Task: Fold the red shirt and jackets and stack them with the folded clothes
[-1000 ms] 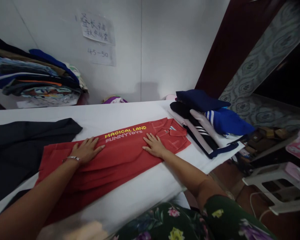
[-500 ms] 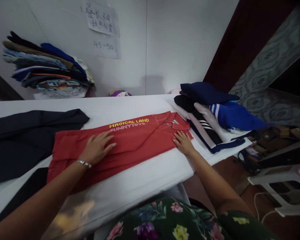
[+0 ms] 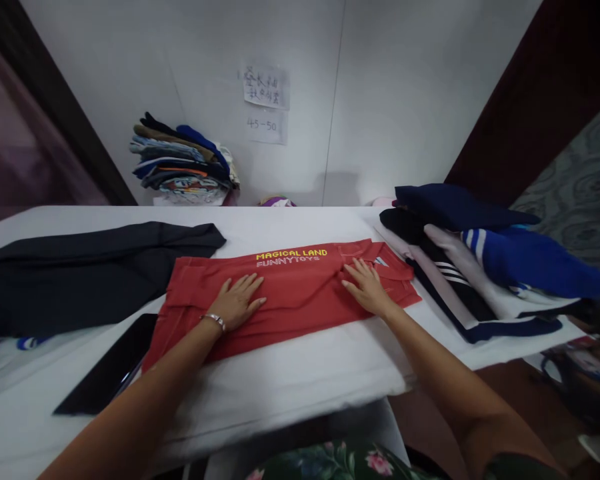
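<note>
A red shirt [image 3: 290, 293] lies folded lengthwise on the white-covered table, with yellow and white lettering near its far edge and its collar at the right end. My left hand [image 3: 236, 301], wearing a silver bracelet, rests flat on the shirt's left half with fingers spread. Near the collar, my right hand [image 3: 367, 287] is also laid on the cloth, fingers apart. Neither hand grips anything. Part of the shirt's near left edge is hidden behind my left forearm.
Dark garments [image 3: 90, 273] lie to the left, with a black flat object [image 3: 113, 367] below them. Folded clothes [image 3: 445, 273] and a blue garment [image 3: 535, 260] lie at right. A clothes stack [image 3: 185, 160] stands at the back, near paper signs [image 3: 267, 100] on the wall.
My right hand has slid left from the shirt's collar-end edge, more onto its front. My left hand still lies flat on the shirt. The view has turned to the left.
</note>
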Action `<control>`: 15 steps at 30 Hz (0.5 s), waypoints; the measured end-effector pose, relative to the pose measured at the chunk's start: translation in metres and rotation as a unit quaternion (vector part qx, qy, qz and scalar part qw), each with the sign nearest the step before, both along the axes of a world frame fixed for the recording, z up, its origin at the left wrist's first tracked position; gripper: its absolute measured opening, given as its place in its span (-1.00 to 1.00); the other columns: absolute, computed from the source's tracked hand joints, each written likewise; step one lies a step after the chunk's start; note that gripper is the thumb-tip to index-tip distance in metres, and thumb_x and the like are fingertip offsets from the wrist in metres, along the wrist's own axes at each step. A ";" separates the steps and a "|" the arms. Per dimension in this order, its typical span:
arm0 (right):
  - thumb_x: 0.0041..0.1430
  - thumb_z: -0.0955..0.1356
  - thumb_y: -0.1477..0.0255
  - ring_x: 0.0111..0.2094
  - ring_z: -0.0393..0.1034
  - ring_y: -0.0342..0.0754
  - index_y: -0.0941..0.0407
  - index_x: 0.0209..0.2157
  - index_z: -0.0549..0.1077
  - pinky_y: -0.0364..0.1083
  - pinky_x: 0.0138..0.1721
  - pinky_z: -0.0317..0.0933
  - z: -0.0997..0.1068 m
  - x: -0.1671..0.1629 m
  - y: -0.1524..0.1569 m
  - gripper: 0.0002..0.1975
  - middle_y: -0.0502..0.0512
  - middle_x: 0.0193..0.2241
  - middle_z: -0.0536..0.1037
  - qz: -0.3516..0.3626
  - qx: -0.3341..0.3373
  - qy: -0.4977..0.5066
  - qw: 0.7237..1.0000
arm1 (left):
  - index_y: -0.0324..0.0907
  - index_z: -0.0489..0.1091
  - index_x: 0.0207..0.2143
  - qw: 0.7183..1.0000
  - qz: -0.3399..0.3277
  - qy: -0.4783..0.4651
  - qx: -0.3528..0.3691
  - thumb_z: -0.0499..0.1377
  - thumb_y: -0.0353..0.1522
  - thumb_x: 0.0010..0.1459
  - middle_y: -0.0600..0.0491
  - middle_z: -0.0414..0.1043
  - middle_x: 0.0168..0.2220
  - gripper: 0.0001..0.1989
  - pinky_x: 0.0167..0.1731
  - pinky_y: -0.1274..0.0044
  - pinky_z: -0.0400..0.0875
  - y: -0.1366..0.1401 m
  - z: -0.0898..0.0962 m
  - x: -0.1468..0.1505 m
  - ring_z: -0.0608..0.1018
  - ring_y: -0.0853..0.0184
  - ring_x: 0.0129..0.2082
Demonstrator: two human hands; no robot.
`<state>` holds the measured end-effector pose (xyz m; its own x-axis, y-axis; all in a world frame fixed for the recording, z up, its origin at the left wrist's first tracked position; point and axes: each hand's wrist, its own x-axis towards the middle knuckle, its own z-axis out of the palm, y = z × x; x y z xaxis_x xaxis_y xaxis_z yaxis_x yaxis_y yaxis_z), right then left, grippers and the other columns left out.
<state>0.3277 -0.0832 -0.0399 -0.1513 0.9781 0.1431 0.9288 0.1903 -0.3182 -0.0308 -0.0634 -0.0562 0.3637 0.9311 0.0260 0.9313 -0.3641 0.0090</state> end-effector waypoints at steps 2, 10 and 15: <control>0.28 0.10 0.06 0.34 -0.37 0.06 0.01 0.26 0.09 0.21 0.26 -0.37 0.012 -0.033 0.015 -0.41 0.13 0.33 -0.11 0.052 0.010 0.013 0.998 | -0.15 0.05 0.27 1.000 -0.002 -0.007 0.002 -0.14 -0.09 0.24 -0.06 -0.02 0.31 -0.39 0.21 0.14 -0.09 0.000 -0.001 0.000 0.10 0.17 0.28; 0.26 0.10 0.03 0.33 -0.27 0.10 0.05 0.26 0.08 0.22 0.25 -0.42 -0.013 -0.103 0.060 -0.36 0.17 0.32 -0.05 0.098 -0.066 -0.015 0.993 | -0.11 0.07 0.26 1.000 0.008 -0.024 0.000 -0.11 -0.09 0.23 -0.05 0.01 0.30 -0.41 0.22 0.16 -0.10 -0.002 -0.002 -0.001 0.11 0.20 0.28; 0.25 0.09 0.02 0.32 -0.23 0.07 0.03 0.25 0.11 0.18 0.25 -0.42 -0.028 -0.099 0.060 -0.37 0.16 0.31 -0.02 0.099 -0.047 -0.009 0.994 | -0.11 0.10 0.25 1.000 0.018 -0.020 0.004 -0.11 -0.07 0.22 -0.04 0.07 0.28 -0.40 0.21 0.17 -0.06 -0.005 0.003 0.000 0.14 0.18 0.27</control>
